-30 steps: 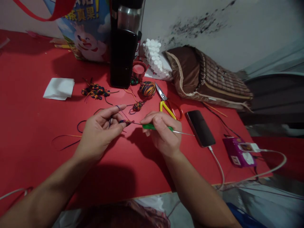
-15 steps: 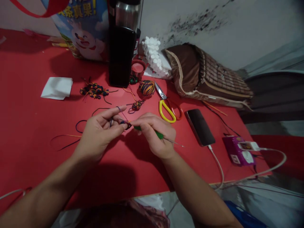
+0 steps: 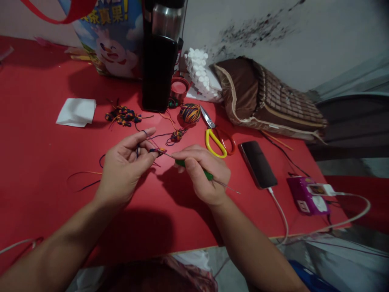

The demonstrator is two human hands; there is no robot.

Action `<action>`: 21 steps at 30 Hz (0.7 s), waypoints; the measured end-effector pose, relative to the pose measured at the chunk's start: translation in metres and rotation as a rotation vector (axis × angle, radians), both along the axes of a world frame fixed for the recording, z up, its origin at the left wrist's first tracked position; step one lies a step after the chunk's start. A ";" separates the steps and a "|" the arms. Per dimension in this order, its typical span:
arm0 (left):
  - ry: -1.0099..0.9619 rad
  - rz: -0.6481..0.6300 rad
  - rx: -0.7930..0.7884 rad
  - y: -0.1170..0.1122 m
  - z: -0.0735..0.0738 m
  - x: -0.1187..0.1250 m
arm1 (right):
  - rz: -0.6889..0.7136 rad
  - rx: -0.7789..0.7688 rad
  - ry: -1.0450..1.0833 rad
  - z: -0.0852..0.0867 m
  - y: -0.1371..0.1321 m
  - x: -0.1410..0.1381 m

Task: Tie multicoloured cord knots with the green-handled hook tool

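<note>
hook [image 3: 208,175] in right hand [image 3: 212,164], inside table edge [image 3: 197,249]

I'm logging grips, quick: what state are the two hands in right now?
Left hand: closed, pinching a small multicoloured yarn piece.
Right hand: closed, holding a green-handled hook.

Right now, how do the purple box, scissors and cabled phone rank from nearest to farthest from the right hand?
1. Scissors: just beyond the right hand.
2. Cabled phone: right of the hand.
3. Purple box: farther right, past the phone.
</note>
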State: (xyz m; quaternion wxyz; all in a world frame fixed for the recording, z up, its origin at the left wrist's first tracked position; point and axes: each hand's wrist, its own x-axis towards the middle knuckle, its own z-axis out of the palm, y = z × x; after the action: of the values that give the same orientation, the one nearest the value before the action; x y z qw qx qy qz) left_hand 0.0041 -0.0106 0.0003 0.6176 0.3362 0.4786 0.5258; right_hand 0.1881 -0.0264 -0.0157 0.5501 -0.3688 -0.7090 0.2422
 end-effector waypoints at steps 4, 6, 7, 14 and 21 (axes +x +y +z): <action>0.127 0.055 0.101 -0.001 0.000 0.002 | -0.005 0.015 -0.046 0.003 -0.001 -0.001; 0.144 0.073 0.137 -0.001 -0.001 0.003 | -0.004 0.040 -0.082 0.003 0.000 -0.002; 0.138 0.075 0.145 -0.001 -0.002 0.003 | -0.003 0.057 -0.097 0.003 0.000 -0.002; -0.120 -0.009 -0.071 0.001 0.000 0.002 | 0.005 0.156 -0.251 0.000 0.001 0.000; -0.296 -0.100 -0.214 0.002 0.006 0.001 | -0.097 0.409 -0.485 -0.009 0.002 -0.003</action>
State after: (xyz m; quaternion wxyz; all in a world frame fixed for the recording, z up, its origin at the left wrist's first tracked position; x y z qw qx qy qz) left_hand 0.0054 -0.0083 0.0067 0.7388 0.2107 0.4185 0.4844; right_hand 0.1851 -0.0241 -0.0245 0.4388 -0.3309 -0.8350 -0.0271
